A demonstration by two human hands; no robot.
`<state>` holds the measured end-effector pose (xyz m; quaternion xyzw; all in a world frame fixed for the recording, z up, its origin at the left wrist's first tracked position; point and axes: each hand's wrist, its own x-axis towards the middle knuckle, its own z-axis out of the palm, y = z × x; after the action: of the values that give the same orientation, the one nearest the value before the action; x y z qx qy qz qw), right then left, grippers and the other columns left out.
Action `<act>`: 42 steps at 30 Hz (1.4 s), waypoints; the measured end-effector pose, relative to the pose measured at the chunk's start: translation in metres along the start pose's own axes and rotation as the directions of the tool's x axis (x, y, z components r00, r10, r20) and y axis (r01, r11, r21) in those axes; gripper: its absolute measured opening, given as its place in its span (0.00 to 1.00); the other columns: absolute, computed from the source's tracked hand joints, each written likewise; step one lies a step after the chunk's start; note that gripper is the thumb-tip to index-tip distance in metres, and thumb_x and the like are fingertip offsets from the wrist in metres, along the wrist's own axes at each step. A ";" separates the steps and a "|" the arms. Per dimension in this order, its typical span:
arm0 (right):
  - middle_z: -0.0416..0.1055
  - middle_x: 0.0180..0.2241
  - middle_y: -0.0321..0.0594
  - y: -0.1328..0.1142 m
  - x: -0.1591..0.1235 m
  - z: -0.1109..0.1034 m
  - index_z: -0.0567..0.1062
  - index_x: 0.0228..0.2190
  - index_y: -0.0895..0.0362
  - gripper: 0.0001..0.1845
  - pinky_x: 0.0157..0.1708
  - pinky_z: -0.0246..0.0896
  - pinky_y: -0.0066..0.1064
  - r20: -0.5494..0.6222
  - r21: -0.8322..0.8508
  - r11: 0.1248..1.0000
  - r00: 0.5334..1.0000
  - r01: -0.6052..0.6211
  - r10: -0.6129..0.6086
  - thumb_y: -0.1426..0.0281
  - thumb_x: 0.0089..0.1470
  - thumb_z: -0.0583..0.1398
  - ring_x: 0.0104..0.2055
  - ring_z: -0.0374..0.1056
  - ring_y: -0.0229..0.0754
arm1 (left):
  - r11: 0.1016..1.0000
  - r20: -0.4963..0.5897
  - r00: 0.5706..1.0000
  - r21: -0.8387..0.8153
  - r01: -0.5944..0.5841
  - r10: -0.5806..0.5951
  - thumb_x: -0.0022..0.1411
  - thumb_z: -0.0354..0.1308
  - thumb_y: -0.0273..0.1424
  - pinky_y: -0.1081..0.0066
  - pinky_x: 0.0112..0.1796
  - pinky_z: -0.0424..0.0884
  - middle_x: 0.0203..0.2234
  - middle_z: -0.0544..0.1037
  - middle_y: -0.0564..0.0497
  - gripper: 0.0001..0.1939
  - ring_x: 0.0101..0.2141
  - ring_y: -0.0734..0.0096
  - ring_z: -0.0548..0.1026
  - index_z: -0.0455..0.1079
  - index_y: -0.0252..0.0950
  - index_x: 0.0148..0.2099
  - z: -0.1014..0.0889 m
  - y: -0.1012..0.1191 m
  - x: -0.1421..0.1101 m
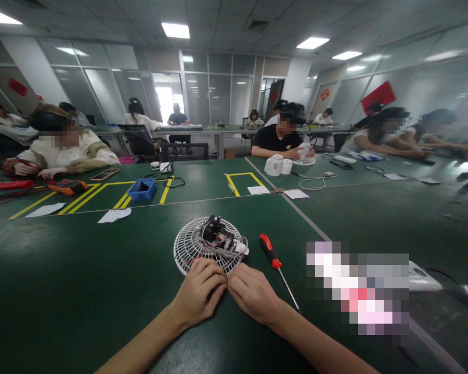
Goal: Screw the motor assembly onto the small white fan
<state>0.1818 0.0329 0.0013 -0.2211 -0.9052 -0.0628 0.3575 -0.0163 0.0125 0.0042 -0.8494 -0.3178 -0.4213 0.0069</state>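
Observation:
A round white fan grille (185, 239) lies flat on the green table, with a black motor part (212, 228) and a bundle of thin wires (228, 250) on top of it. At the grille's near edge my left hand (200, 288) is closed, fingers bent and pressed towards the thumb. My right hand (253, 293) meets it there in a pinch, fingertips touching or nearly so. Whatever the fingertips hold is hidden or too small to make out. To the right of the grille rests a screwdriver (271, 252) with a red and black handle, its shaft pointing towards me.
Beyond the grille stand a blue bin (142, 189), paper slips (115, 215) and yellow tape outlines (167, 189). An orange meter (68, 187) lies far left. Across the table a person (283, 135) handles a white part near white cylinders (273, 165). A blurred-out object (347, 285) lies right.

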 end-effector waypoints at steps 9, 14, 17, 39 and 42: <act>0.74 0.28 0.41 -0.003 0.000 -0.001 0.72 0.29 0.56 0.16 0.32 0.60 0.33 -0.025 -0.034 0.999 1.000 -0.001 0.000 0.77 0.68 0.51 0.31 0.65 0.43 | 1.000 -0.019 1.000 0.016 -0.007 0.007 0.67 0.58 0.25 0.59 0.46 0.67 0.36 0.80 0.48 0.04 0.42 0.62 0.73 0.73 0.37 0.42 0.001 0.000 0.000; 0.72 0.28 0.40 -0.001 -0.001 0.000 0.70 0.28 0.55 0.14 0.31 0.59 0.32 -0.003 0.038 0.996 0.997 -0.081 0.081 0.77 0.66 0.52 0.31 0.64 0.42 | 0.998 -0.031 0.999 0.058 -0.019 0.020 0.67 0.58 0.24 0.58 0.48 0.66 0.36 0.80 0.49 0.04 0.41 0.64 0.73 0.73 0.36 0.42 0.002 -0.001 0.000; 0.71 0.28 0.40 0.000 -0.001 0.001 0.68 0.28 0.54 0.14 0.31 0.58 0.31 -0.005 0.086 0.990 0.994 -0.110 0.111 0.78 0.65 0.52 0.31 0.64 0.42 | 0.999 -0.029 1.000 0.048 -0.006 0.008 0.67 0.58 0.25 0.57 0.48 0.66 0.36 0.81 0.49 0.04 0.41 0.64 0.74 0.73 0.37 0.42 0.001 0.000 0.001; 0.68 0.24 0.36 -0.002 0.004 -0.007 0.67 0.24 0.54 0.17 0.28 0.54 0.32 -0.013 0.021 0.996 0.996 -0.089 0.090 0.76 0.65 0.54 0.26 0.60 0.39 | 0.997 -0.040 0.999 0.071 0.027 -0.024 0.68 0.53 0.23 0.60 0.50 0.68 0.38 0.79 0.48 0.05 0.44 0.64 0.74 0.68 0.36 0.44 0.001 -0.002 0.000; 0.66 0.23 0.35 0.003 0.008 -0.020 0.65 0.23 0.54 0.17 0.29 0.52 0.33 -0.118 -0.017 0.992 0.985 -0.127 0.124 0.77 0.62 0.57 0.27 0.59 0.39 | 0.996 -0.100 0.994 0.079 0.043 -0.035 0.68 0.52 0.21 0.61 0.50 0.69 0.38 0.78 0.48 0.07 0.45 0.64 0.74 0.66 0.36 0.46 0.001 -0.004 -0.002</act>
<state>0.1900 0.0332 0.0214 -0.2778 -0.8663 -0.0641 0.4101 -0.0186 0.0148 0.0008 -0.8202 -0.3502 -0.4497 0.0488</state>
